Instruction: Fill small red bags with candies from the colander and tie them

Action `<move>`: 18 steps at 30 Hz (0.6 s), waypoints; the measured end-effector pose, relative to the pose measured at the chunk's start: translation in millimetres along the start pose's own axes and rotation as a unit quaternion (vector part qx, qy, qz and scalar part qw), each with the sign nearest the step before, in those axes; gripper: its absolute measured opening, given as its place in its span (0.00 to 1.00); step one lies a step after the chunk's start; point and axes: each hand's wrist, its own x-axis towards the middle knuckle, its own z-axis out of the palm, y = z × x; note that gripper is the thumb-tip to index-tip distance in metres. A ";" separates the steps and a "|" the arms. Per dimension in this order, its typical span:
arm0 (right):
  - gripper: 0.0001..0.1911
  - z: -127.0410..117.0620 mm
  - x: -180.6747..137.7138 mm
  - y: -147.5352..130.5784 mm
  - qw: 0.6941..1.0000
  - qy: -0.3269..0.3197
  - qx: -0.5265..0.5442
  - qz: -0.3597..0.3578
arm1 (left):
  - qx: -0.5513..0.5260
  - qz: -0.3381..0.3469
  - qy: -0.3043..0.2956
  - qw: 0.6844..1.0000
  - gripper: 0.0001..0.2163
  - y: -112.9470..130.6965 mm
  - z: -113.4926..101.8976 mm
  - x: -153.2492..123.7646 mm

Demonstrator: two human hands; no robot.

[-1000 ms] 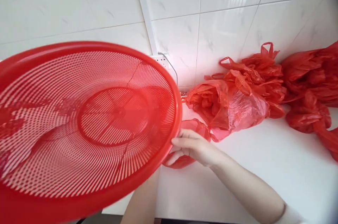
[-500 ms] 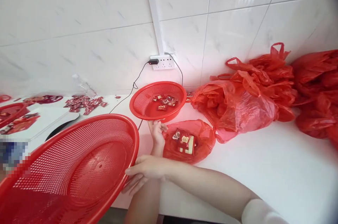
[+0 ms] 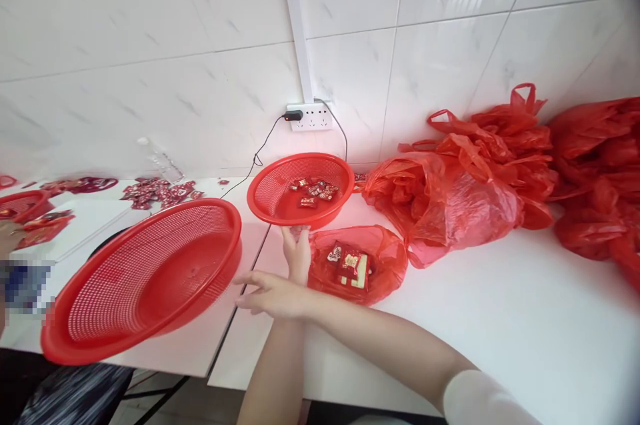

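A big red mesh basket [image 3: 145,278] sits empty on the white table's near left, its low rim hanging past the edge. My right hand [image 3: 273,295] hovers just right of that rim, fingers spread, holding nothing, its forearm crossing over my left arm. My left hand [image 3: 297,253] reaches forward with fingers stretched out. It lies against the left edge of a red gauze pouch [image 3: 385,271] that holds wrapped sweets [image 3: 350,263], just below a small red basket [image 3: 300,190] with several sweets in it.
Red plastic bags [image 3: 450,191] pile up along the tiled wall at right. A wall socket [image 3: 310,117] has a black cable trailing down. Loose red sweets [image 3: 160,191] and another small basket [image 3: 23,203] lie far left, by another person's hand [image 3: 9,236].
The big basket came down from in front of the camera and settled on the table at left. My right hand let go of its rim and now hangs open beside it.
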 end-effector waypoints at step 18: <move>0.21 -150.1 -187.1 41.7 0.725 0.352 -0.581 0.113 | 0.670 0.029 -0.162 0.724 0.14 24.7 -35.9 -75.0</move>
